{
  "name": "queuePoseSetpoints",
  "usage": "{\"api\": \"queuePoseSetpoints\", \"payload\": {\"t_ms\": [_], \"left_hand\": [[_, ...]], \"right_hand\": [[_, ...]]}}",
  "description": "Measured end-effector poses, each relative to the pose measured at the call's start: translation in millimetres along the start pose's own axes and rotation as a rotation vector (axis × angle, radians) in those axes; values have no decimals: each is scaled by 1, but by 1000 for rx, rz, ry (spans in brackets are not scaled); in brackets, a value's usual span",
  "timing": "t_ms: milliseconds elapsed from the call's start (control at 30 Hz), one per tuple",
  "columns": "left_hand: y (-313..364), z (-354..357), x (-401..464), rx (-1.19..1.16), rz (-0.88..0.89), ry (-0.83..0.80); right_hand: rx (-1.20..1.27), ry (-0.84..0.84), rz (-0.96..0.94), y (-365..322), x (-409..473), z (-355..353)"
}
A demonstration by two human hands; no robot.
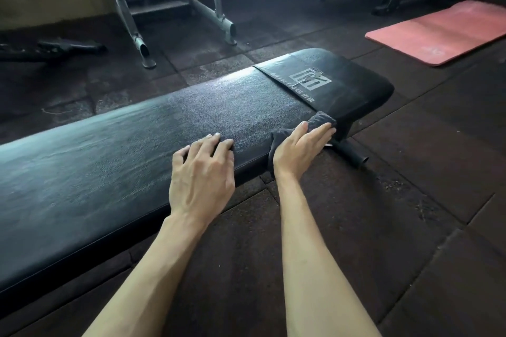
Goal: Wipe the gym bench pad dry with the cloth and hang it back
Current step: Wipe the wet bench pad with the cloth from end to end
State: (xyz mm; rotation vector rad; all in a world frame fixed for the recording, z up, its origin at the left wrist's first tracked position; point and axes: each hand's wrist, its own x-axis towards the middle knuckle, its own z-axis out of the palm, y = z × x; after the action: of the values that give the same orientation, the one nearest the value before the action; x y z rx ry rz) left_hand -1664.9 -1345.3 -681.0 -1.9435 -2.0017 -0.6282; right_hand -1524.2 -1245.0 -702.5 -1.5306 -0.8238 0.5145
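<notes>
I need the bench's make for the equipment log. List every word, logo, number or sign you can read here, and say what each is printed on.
"MIKING": grey capital letters along the stitched end panel of the long black leather-look bench pad.
Blocky square logo beside that word on the same panel: a mark, not readable as letters.
Small characters after the word: too small to read.
Faint round mark on the pink exercise mat: too blurred to read.
</notes>
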Motion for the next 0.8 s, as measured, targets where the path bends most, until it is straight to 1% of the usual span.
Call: {"api": "queuePoseSetpoints", "payload": {"t_ms": [133,267,567,700,800], "left_hand": [[-15,-13,-10,-32,-15,3],[-46,-31,-28,-46,-69,14],[-112,-69,-66,-75,-185,26],[-143,-88,-82,-92,-225,31],[-166,-101,-96,-89,-254,21]], "right_hand": [[5,-10,-21,-1,-31,6],[15,-27,-39,-4,-71,13],[-14,-58,-142,-20,-199,29],[-33,-90,-227,-28,-241,33],[-123,-120,-333,-33,-267,35]]}}
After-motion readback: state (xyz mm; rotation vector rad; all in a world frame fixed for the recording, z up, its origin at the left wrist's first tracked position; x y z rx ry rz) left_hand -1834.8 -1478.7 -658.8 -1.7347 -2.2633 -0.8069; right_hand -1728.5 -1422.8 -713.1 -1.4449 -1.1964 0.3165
